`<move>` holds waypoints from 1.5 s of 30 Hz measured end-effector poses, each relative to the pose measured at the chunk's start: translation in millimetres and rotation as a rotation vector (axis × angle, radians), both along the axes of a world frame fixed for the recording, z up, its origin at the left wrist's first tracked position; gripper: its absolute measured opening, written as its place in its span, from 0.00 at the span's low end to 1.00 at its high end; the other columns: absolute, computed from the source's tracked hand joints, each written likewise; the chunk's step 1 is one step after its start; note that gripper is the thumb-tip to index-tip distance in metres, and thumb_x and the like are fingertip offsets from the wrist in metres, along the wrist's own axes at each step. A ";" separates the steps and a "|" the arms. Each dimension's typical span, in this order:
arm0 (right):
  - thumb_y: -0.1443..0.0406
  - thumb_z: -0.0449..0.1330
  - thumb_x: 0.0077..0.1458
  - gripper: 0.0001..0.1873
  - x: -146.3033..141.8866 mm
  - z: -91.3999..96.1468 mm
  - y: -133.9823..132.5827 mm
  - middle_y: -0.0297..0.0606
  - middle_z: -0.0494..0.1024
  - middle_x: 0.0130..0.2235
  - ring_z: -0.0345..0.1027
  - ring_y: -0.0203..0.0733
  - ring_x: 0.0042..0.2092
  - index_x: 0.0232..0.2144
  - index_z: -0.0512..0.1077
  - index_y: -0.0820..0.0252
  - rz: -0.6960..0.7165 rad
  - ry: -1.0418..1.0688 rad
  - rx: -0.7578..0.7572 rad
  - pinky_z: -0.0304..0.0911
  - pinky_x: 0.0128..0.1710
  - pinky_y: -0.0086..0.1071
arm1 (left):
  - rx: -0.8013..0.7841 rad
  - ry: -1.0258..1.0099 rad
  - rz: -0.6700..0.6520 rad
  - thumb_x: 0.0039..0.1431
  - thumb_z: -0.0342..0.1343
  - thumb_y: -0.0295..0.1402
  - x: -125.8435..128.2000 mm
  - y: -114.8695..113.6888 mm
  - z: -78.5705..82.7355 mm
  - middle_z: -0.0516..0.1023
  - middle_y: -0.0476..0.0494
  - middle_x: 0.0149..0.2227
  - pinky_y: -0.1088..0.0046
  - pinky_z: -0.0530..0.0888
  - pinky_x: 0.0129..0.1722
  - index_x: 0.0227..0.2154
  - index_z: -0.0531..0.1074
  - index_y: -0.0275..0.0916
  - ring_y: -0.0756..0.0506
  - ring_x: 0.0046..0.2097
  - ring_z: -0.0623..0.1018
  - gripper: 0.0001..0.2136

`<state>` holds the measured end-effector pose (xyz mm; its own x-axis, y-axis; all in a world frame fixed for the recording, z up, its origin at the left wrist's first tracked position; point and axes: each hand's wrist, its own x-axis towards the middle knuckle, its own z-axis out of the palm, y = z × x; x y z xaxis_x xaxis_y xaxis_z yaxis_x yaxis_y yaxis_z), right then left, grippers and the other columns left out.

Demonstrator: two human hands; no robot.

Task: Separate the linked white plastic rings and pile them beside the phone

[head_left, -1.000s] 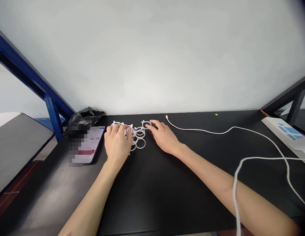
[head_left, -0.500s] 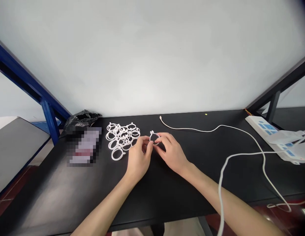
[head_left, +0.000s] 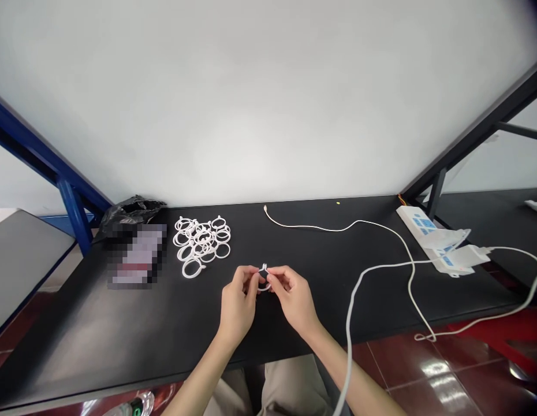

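Note:
Both my hands meet over the near middle of the black table (head_left: pixel 78 341). My left hand (head_left: pixel 236 303) and my right hand (head_left: pixel 293 297) pinch one small white plastic ring (head_left: pixel 264 277) between their fingertips, lifted just above the tabletop. A pile of several matching white rings (head_left: pixel 200 244) lies farther back and to the left, apart from both hands.
A phone (head_left: pixel 136 255) lies left of the ring pile, with a crumpled black bag (head_left: pixel 129 211) behind it. A thin white cable (head_left: pixel 320 227) runs across the back toward a white power strip (head_left: pixel 433 240) at the right; a thicker white cable (head_left: pixel 353 300) drops off the front edge.
Both hands left the ring pile and drew back toward me, carrying one ring pinched between them. The camera has tilted, showing the table's front edge and my lap.

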<state>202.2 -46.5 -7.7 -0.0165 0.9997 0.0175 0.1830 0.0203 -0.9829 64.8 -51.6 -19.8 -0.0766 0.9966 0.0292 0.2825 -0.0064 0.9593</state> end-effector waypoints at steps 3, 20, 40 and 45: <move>0.61 0.58 0.60 0.08 3.3 -2.0 -3.8 0.38 0.78 0.36 0.74 0.38 0.35 0.35 0.74 0.58 0.030 -0.045 0.051 0.70 0.36 0.31 | 0.002 0.024 -0.040 0.64 0.48 0.39 -2.8 -2.7 -1.8 0.79 0.49 0.31 0.75 0.73 0.30 0.37 0.69 0.41 0.50 0.28 0.77 0.08; 0.61 0.56 0.62 0.11 1.1 -3.7 -5.6 0.39 0.79 0.40 0.75 0.39 0.39 0.43 0.74 0.58 0.069 -0.157 0.172 0.71 0.40 0.32 | 0.048 0.092 -0.013 0.64 0.49 0.39 -13.1 -14.1 2.5 0.79 0.47 0.31 0.72 0.74 0.33 0.37 0.69 0.42 0.48 0.31 0.79 0.08; 0.65 0.52 0.64 0.09 -4.6 -1.4 -4.7 0.36 0.75 0.37 0.70 0.36 0.34 0.35 0.72 0.56 0.112 -0.394 0.246 0.67 0.36 0.31 | 0.146 1.078 0.229 0.60 0.46 0.54 -93.6 74.7 5.0 0.51 0.26 0.68 0.38 0.56 0.59 0.64 0.56 0.35 0.24 0.66 0.52 0.36; 0.66 0.52 0.64 0.09 -5.2 -0.4 -5.3 0.35 0.75 0.36 0.70 0.36 0.34 0.35 0.72 0.56 0.127 -0.403 0.232 0.66 0.36 0.30 | 0.093 1.144 0.188 0.62 0.43 0.54 -94.6 88.3 -6.6 0.51 0.25 0.68 0.39 0.53 0.60 0.65 0.55 0.36 0.23 0.66 0.53 0.35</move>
